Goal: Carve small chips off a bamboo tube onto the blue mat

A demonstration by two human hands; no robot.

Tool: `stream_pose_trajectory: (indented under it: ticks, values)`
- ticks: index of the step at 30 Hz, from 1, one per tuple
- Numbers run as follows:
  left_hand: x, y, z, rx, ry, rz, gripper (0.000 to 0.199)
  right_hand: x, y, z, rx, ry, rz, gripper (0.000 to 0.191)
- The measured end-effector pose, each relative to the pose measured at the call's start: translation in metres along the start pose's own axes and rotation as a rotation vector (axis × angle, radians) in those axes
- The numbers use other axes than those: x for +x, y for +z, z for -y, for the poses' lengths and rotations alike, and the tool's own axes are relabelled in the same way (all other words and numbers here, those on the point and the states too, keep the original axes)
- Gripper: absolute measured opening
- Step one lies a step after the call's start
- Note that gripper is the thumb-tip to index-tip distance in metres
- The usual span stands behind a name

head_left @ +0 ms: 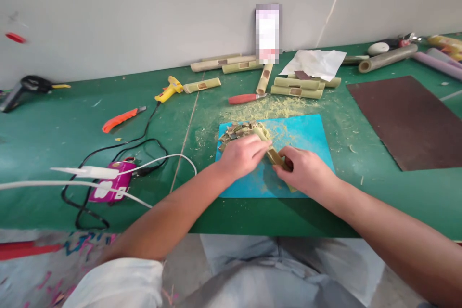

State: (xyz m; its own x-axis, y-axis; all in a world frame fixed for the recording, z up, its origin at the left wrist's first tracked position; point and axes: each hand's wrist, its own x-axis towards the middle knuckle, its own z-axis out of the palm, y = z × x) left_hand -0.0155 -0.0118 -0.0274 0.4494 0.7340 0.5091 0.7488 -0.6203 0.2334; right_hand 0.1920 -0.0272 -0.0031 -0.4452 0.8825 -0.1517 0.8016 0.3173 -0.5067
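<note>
A bamboo tube (pixel 276 157) with a cut-out opening lies slantwise over a blue sheet (pixel 314 139). Around its near end my right hand (pixel 306 171) is closed, thumb and fingers gripping the sides. My left hand (pixel 245 154) has its fingers pressed together on the tube's upper part, by the opening. Whether something small sits under those fingertips is hidden. Bamboo chips and shavings (pixel 236 131) are heaped beside the left hand, on the sheet's far left corner. Pale dust is scattered over the sheet and the green tabletop behind it.
Behind the sheet lie a red-handled knife (pixel 242 99) and several cut bamboo tubes (pixel 296 91), some under white paper (pixel 313 63). To the left are an orange utility knife (pixel 122 119), a yellow glue gun (pixel 169 89) and a purple power strip (pixel 114 184) with cords. A brown board (pixel 407 122) lies right.
</note>
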Motion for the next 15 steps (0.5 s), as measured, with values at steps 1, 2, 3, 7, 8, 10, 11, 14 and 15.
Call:
stream_pose_trajectory:
  ticks: [1,2,3,7,8,10,11,14,15]
  values:
    - [-0.0004,-0.0005,0.0002,0.018,-0.022,-0.024,0.027,-0.0002,0.0,0.0001,0.002,-0.001,-0.009,0.013]
    - [-0.0007,-0.0009,0.0006,0.036,-0.041,-0.049,0.027,-0.0003,0.0002,-0.0001,0.004,-0.002,-0.016,0.013]
    - [-0.001,-0.0012,0.0009,0.04,-0.048,-0.058,0.027,-0.0005,0.0005,-0.0004,0.006,-0.002,-0.019,0.013]
    - [-0.0015,-0.0016,0.002,-0.018,0.005,0.016,0.028,-0.0011,0.002,-0.0028,0.017,-0.007,-0.011,0.014]
    - [-0.0014,-0.0015,0.0024,0.006,-0.016,-0.002,0.028,-0.0011,0.0022,-0.0033,0.019,-0.009,-0.015,0.015]
    - [-0.0011,-0.0014,0.003,0.059,-0.063,-0.049,0.03,-0.0009,0.0024,-0.0037,0.02,-0.008,-0.023,0.015]
    - [-0.0012,-0.0012,0.0028,0.069,-0.069,-0.063,0.031,-0.0008,0.0024,-0.0036,0.02,-0.006,-0.023,0.015]
    - [-0.0017,-0.001,0.0006,0.003,0.017,0.01,0.029,-0.0005,0.0017,-0.0028,0.021,-0.003,-0.008,0.015]
    - [-0.0018,-0.0011,-0.0001,0.008,0.015,-0.005,0.029,-0.0004,0.0013,-0.0025,0.021,-0.001,-0.005,0.014]
